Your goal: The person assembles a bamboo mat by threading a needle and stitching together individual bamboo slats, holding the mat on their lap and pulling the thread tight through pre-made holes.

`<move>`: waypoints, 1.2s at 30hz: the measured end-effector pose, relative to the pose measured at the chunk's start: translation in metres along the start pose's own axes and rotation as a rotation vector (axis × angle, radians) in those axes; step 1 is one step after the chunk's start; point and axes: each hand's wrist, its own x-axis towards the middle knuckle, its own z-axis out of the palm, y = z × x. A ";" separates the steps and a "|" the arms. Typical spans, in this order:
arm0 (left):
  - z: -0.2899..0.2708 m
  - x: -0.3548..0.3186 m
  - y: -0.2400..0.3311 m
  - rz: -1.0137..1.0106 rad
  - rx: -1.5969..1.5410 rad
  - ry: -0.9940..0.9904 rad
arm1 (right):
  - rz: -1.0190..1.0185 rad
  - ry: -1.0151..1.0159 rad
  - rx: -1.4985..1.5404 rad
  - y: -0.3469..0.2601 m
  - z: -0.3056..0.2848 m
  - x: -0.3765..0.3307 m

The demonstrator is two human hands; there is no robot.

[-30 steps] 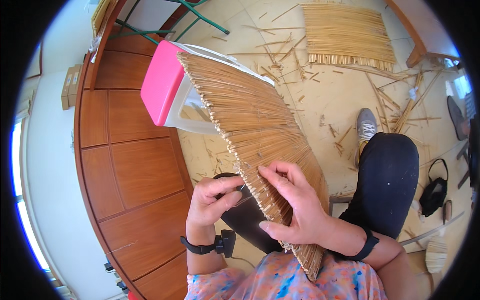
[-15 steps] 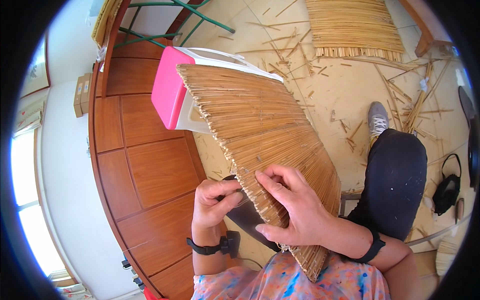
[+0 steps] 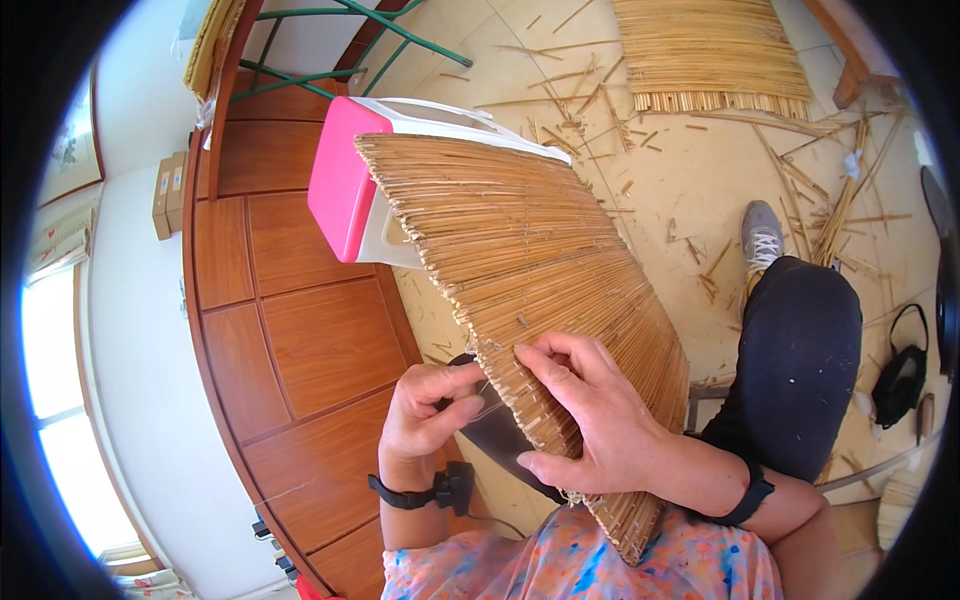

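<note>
A stiff mat of tightly bound brown reed stalks (image 3: 520, 260) slants from my lap up to a pink and white plastic box-like piece (image 3: 340, 180), where its far end lies over the box. My right hand (image 3: 610, 420) rests across the near part of the mat and grips it, index fingertip on the stalks, thumb by the left edge. Beside that edge, my left hand (image 3: 420, 410) is closed in a pinch on a thin pale thread (image 3: 490, 408), which runs to the mat's rim. Whether a needle is there too is too small to tell.
A second reed mat (image 3: 715, 60) lies on the tiled floor at the far right. Loose stalks and a tied bundle (image 3: 840, 200) are scattered near my shoe (image 3: 762, 240). A wooden panelled cabinet (image 3: 320, 330) stands left, green metal legs (image 3: 400, 40) beyond it. A black strapped item (image 3: 895, 385) lies right.
My left hand has drawn slightly left, away from the mat's edge, and the thread shows more plainly between them. My right hand keeps its place on the mat. The view has shifted slightly.
</note>
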 end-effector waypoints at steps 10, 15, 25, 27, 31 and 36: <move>-0.010 0.011 0.023 -0.050 0.133 -0.130 | -0.010 0.008 -0.003 0.000 0.000 0.000; -0.012 0.013 0.024 -0.046 0.139 -0.131 | -0.005 0.005 -0.003 0.001 0.001 0.001; -0.002 0.012 0.020 -0.048 0.131 -0.035 | 0.002 0.000 -0.013 -0.001 -0.003 0.000; -0.003 0.009 0.017 -0.066 0.113 -0.001 | 0.001 -0.006 -0.021 -0.001 0.000 0.001; 0.000 0.008 0.020 -0.135 0.120 0.042 | -0.016 -0.004 -0.037 -0.001 0.001 0.001; 0.015 0.006 0.029 -0.224 0.085 0.142 | -0.007 0.001 -0.012 0.001 0.000 0.002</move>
